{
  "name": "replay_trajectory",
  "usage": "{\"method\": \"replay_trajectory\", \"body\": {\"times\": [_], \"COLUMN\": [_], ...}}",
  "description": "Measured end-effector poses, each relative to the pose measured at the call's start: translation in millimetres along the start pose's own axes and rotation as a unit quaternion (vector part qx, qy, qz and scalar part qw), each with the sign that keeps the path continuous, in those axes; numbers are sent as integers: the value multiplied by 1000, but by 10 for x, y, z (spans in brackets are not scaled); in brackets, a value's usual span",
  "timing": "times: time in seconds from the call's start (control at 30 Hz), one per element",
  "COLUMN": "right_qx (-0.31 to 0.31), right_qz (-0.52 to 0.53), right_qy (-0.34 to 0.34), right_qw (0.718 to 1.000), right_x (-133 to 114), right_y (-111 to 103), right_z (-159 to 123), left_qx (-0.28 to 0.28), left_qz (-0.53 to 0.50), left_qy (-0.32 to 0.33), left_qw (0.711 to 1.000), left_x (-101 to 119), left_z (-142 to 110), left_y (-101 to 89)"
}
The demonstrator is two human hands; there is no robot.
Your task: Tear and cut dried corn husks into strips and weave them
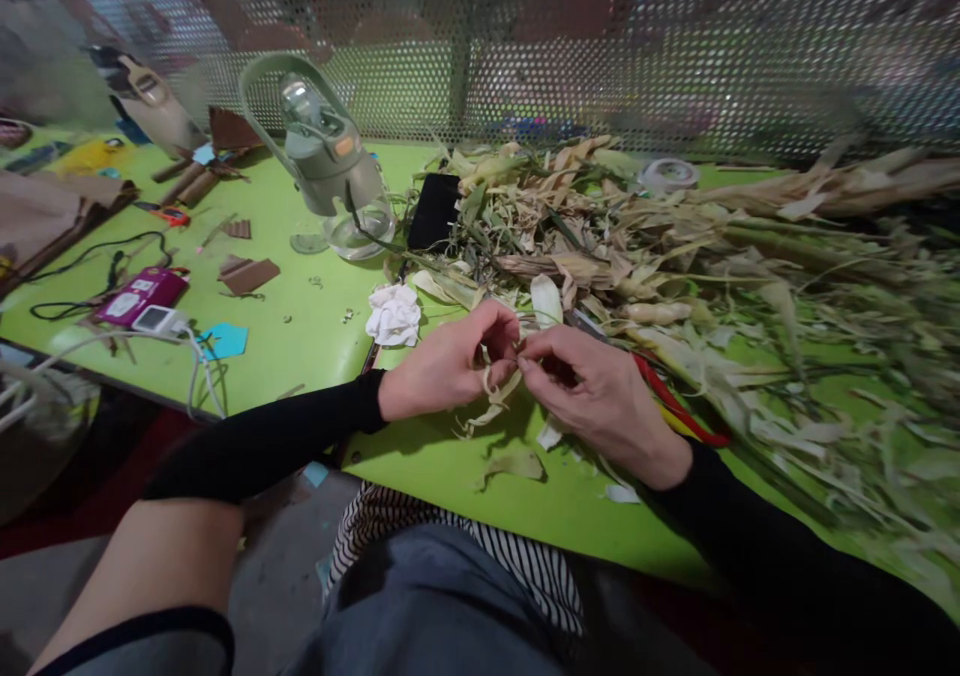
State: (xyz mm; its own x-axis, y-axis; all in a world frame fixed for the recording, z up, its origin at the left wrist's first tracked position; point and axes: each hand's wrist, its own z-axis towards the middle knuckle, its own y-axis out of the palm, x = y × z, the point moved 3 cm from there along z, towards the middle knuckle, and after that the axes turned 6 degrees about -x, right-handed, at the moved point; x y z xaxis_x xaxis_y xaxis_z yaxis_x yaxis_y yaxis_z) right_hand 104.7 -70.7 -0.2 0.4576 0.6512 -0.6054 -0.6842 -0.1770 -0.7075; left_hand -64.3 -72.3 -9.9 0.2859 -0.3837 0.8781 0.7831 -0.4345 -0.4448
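Green bottle (330, 178), husk heap (592, 231) (beside hands (450, 364))

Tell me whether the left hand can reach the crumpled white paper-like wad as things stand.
Probably yes: the white wad lies just beyond the left hand, with nothing visible between them. That hand's fingers, though, seem to pinch a pale, curled husk strip, so may need freeing.
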Motion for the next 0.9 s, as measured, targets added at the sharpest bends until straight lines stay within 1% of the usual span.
{"method": "replay_trajectory", "body": {"times": [0.17, 0.3, 0.4, 0.53, 0.67, 0.77, 0.9], "right_qx": [8, 18, 21, 29, 28, 27, 16], "right_qz": [-9, 20, 76, 130, 146, 150, 123], "right_qy": [52, 117, 148, 158, 159, 166, 155], "right_qw": [999, 993, 986, 978, 976, 974, 980], "right_x": [-2, 31, 84, 143, 155, 151, 143], "right_y": [9, 8, 21, 36, 39, 42, 29], "right_z": [0, -20, -43, -56, -46, -42, -33], "left_qx": [52, 85, 89, 79, 72, 63, 58], "left_qz": [138, 206, 251, 306, 326, 324, 282], "left_qy": [41, 77, 95, 113, 79, 66, 54], "left_qw": [988, 972, 959, 942, 939, 942, 956], "left_x": [22, -25, -34, 11, 25, 21, 14], "left_z": [-36, -42, -40, -47, -61, -69, -48], "left_y": [30, 64, 72, 71, 51, 39, 13]}}
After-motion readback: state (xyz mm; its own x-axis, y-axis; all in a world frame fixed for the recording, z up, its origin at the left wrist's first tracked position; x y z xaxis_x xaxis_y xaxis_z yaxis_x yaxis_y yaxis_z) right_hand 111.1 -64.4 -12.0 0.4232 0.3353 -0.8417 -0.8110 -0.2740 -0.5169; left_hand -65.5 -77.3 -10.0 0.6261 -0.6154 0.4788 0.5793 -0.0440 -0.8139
